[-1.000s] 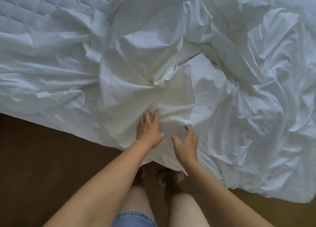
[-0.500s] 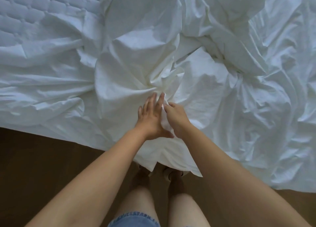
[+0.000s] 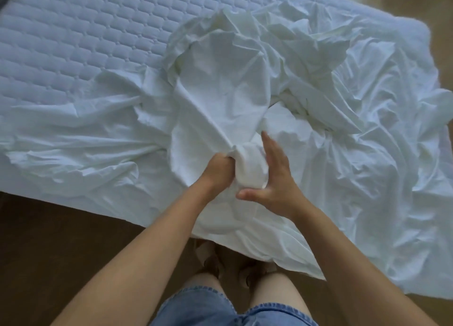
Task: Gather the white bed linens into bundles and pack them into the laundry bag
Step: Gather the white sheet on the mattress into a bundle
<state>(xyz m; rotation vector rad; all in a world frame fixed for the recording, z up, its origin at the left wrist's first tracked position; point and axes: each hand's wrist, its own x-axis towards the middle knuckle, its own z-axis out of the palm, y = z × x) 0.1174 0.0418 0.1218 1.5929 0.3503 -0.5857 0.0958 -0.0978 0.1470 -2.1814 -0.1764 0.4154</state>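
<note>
The left grip (image 3: 217, 170) is clenched, knuckles up, around a twisted neck of the white sheet (image 3: 220, 92). The right grip (image 3: 275, 183) is released: its fingers are straight and point away, the palm rests against the bunch's right side, and the thumb lies beneath. The sheet lies crumpled on the bed near its front edge. Bare quilted mattress (image 3: 73, 43) lies to the left, brown floor (image 3: 49, 240) below. The gathered fold fans out, its long axis running away from the person.
</note>
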